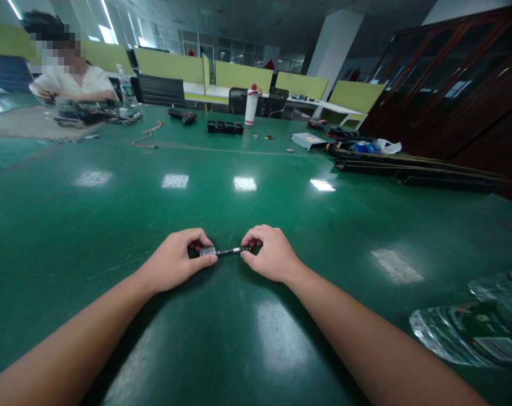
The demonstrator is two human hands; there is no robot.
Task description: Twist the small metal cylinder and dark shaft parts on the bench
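Note:
Both hands meet over the green table, at a small grey block on a short dark stem. My left hand is closed, thumb and fingers pinching the grey block at the stem's left end. It looks like a small cable adapter, but its exact kind is too small to tell. At the other end, a silver collar and a dark ridged piece lie between the thumb and fingers of my right hand, which is also closed. The stem runs nearly level between the hands, just above or on the tabletop. Fingers partly hide both ends.
Clear plastic bottles lie at the right. Farther back are a white bottle, a black slotted block, a power drill, a cord, a grey metal box and long dark strips. Another person sits far left.

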